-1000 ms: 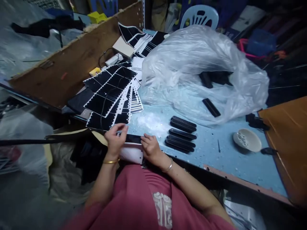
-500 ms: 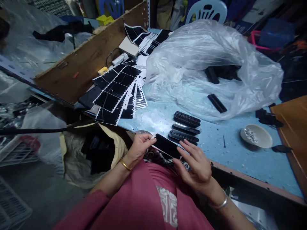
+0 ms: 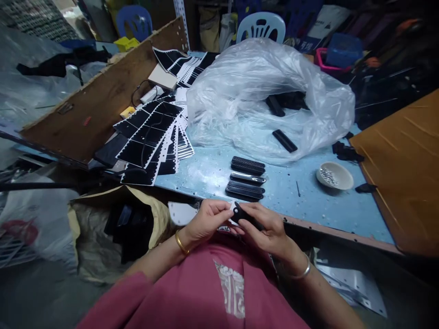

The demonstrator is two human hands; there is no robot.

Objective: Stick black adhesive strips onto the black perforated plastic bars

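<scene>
Close to the table's front edge, above my lap, both hands meet around one small piece. My left hand (image 3: 213, 220) is closed, pinching a white paper-like bit (image 3: 233, 213) at the piece's left end. A black strip (image 3: 243, 215) with a white dot near its rounded end is gripped by my right hand (image 3: 266, 225), whose fingers cover most of it. Just beyond lie several black elongated pieces, among them a textured one (image 3: 247, 165), a shiny one (image 3: 247, 177) and a plain one (image 3: 244, 190).
Sheets of black strips on white backing (image 3: 151, 132) fan out at left. A large clear plastic bag (image 3: 233, 91) covers the table's middle; a black piece (image 3: 284, 140) lies at its opening. To the right are a bowl of small metal parts (image 3: 345, 179) and an orange-brown panel (image 3: 404, 173).
The right hand has closed from spread fingers onto the black strip, which was lying flat across both hands and is now turned, mostly covered. The camera view has shifted right.
</scene>
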